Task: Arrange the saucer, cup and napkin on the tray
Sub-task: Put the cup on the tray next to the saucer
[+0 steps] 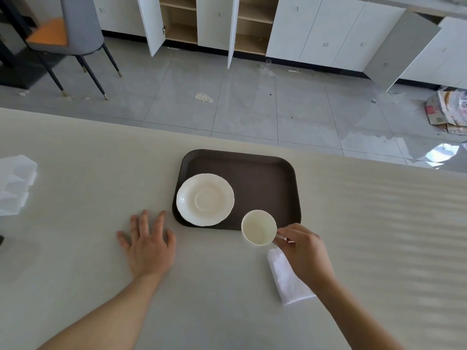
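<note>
White saucer [205, 199] placed on tray [262, 173]; right grip [302, 245] pinching cup [259, 227] handle; napkin [288, 279] beneath wrist, pending; left grip [149, 245] splayed empty.

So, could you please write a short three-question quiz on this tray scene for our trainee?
1. True or false: the saucer is already on the tray.
2. Which hand holds the cup? A) left hand B) right hand
3. Fill in: the napkin lies on the ____, not on the tray.

Key: 1 true, resting at the tray's left side. 2 B, by the handle; the left hand is open on the table. 3 table.
</note>
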Action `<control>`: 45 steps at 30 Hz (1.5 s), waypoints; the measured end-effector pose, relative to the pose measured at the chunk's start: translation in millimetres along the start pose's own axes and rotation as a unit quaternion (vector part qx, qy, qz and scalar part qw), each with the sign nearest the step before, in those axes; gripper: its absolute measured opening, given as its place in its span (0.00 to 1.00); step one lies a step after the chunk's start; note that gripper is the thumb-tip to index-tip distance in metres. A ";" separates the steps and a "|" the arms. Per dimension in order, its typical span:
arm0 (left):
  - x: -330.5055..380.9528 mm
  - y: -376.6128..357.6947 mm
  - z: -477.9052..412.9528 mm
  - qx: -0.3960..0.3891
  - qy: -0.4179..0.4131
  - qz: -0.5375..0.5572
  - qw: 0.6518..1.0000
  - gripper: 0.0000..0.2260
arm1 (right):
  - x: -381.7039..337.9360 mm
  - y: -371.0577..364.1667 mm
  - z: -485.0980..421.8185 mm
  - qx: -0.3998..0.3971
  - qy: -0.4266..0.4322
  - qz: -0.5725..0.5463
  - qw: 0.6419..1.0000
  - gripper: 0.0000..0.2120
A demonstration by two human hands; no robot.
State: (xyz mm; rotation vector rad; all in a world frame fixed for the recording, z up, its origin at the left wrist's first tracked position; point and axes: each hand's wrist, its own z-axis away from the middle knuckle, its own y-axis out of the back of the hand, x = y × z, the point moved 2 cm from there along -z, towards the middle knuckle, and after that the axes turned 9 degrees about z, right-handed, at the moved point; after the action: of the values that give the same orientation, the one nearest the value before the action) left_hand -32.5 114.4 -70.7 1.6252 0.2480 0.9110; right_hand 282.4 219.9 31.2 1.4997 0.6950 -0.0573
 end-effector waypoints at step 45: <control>-5.9 -4.7 -2.0 0.009 0.006 -0.017 1.000 0.25 | 27.2 -24.7 -84.9 -0.035 -0.038 -0.022 0.998 0.13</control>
State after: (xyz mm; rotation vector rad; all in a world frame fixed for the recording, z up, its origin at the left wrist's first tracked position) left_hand -36.4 113.6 -77.4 1.6287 0.2922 0.8956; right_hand 260.6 305.6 3.8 1.4073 0.6637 -0.1217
